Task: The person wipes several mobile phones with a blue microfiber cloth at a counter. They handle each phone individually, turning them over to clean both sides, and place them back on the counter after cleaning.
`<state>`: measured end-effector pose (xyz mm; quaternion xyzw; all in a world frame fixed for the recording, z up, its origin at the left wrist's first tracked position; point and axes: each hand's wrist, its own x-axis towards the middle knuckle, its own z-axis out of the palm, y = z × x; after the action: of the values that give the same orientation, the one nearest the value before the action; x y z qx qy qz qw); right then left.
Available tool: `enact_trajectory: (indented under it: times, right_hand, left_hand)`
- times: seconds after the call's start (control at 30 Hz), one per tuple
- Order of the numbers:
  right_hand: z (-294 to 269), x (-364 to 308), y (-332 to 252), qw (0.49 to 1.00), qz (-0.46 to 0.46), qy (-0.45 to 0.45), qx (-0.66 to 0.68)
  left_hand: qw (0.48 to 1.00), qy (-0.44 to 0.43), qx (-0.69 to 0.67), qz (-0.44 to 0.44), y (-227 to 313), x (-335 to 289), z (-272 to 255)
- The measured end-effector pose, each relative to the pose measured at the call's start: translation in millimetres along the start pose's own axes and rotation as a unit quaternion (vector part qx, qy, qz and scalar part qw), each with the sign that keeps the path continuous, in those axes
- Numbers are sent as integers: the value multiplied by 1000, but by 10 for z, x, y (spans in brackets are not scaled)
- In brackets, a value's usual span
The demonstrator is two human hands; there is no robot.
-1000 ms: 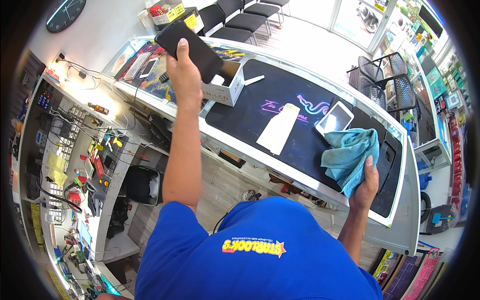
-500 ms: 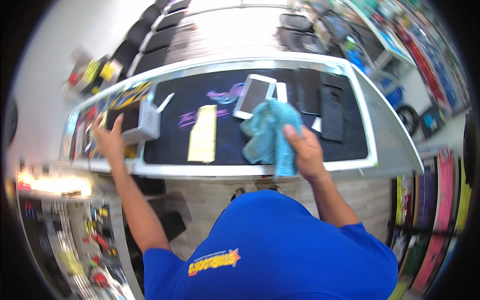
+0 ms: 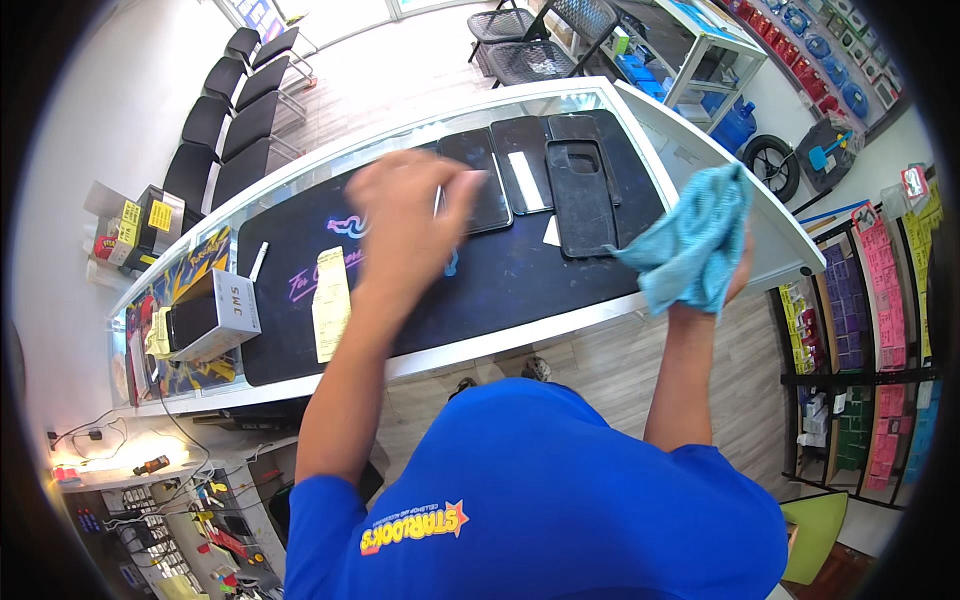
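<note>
A light-blue cloth [image 3: 690, 245] hangs bunched in my right hand [image 3: 740, 270], which grips it from behind beyond the counter's right front edge. My left hand [image 3: 415, 205] is over the middle of the dark mat [image 3: 470, 300], its fingers smeared by motion. Beside that hand lies a black phone [image 3: 485, 185], partly covered by it. To its right are a second dark phone [image 3: 523, 170] with a bright reflection and a black phone case [image 3: 581, 205]. A small white piece [image 3: 552, 232] lies by the case. Left of my hand is a yellow paper slip [image 3: 331, 305].
A white-framed glass counter [image 3: 540, 335] carries the mat. On its left end stand a pale box [image 3: 232, 310] and a slim white stick [image 3: 259, 260]. Black chairs [image 3: 215, 122] line the far left. Folding chairs [image 3: 535, 60] stand behind; accessory racks [image 3: 880, 330] are at the right.
My left hand has moved right from beside the box to mid-mat. My right hand has carried the cloth right, off the phones. The white-framed device seen earlier no longer shows. The view has shifted.
</note>
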<state>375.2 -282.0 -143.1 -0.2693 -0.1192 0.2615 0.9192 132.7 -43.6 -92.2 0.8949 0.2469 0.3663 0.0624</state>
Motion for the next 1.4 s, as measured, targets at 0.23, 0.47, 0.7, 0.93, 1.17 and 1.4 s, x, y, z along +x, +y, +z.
enact_trajectory:
  times: [0.23,0.47,0.7,0.93,1.17,1.4]
  right_hand:
    - [-387,38,-246,994,-54,86,-29]
    - [-308,-39,-20,992,5,47,-118]
    - [-65,-99,235,984,116,-40,-133]
    - [25,-25,309,952,110,-147,-244]
    - [110,132,230,954,66,-114,-269]
    - [121,71,102,955,33,-59,-288]
  left_hand:
    - [969,-226,97,-27,448,464,1240]
    - [965,-142,-161,-149,39,440,689]
    - [576,-128,-790,-166,-590,-62,77]
    - [658,-32,-712,-243,-852,-705,-435]
    - [912,-37,93,-398,-1367,-912,-840]
    - [913,-119,219,-323,-1217,-622,-669]
